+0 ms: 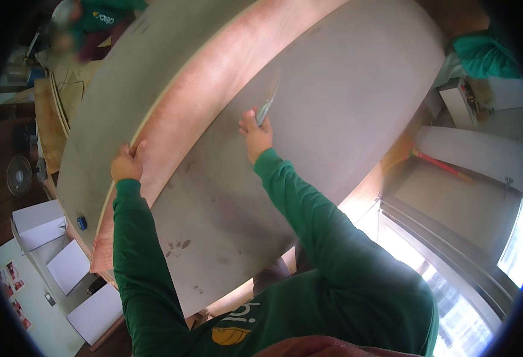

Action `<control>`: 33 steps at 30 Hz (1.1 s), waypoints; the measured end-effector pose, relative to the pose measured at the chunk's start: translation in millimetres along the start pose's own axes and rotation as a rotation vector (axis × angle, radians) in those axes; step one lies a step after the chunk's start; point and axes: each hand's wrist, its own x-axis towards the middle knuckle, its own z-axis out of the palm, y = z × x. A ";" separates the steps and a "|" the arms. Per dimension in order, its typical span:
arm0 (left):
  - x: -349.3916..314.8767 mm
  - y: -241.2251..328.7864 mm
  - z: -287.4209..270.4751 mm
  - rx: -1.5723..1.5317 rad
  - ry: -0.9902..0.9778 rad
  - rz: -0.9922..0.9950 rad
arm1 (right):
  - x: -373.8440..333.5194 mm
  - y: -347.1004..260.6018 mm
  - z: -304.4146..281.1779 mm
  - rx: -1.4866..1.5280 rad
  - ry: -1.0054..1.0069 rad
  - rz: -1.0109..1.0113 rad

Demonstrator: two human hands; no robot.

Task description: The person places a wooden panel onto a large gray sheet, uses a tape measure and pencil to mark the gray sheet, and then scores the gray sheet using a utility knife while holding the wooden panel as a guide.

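Observation:
A long reddish-brown strip of board or sheet (pixel 181 107) runs across the grey tabletop (pixel 344 89) and looks curved in this wide view. My left hand (pixel 127 162) grips the strip's left edge near its lower end, thumb on its face and fingers curled round the edge. Over the tabletop to the right of the strip, my right hand (pixel 258 135) is closed round a slim tool (pixel 264 112) with a grey-green handle. The tool's far end is thin and smeared, so its exact kind cannot be made out. It points away from me.
A small blue object (pixel 81 223) lies near the table's left edge. Beyond that edge are white boxes (pixel 40 225) and a fan (pixel 19 176). Another person in green (pixel 100 21) is at the far left; a green sleeve (pixel 484 55) shows far right. A red-handled broom (pixel 440 163) is at right.

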 end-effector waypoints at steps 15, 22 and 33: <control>-98.9 73.7 -137.4 -0.113 -0.012 0.081 | -55.3 -83.1 -146.3 0.097 0.085 0.225; -188.7 54.6 -114.4 -0.180 -0.171 0.025 | -44.6 -114.1 -131.3 0.536 0.022 0.307; -238.8 65.4 -32.0 -0.188 -0.432 -0.067 | -72.5 -98.4 -189.3 0.138 0.348 0.263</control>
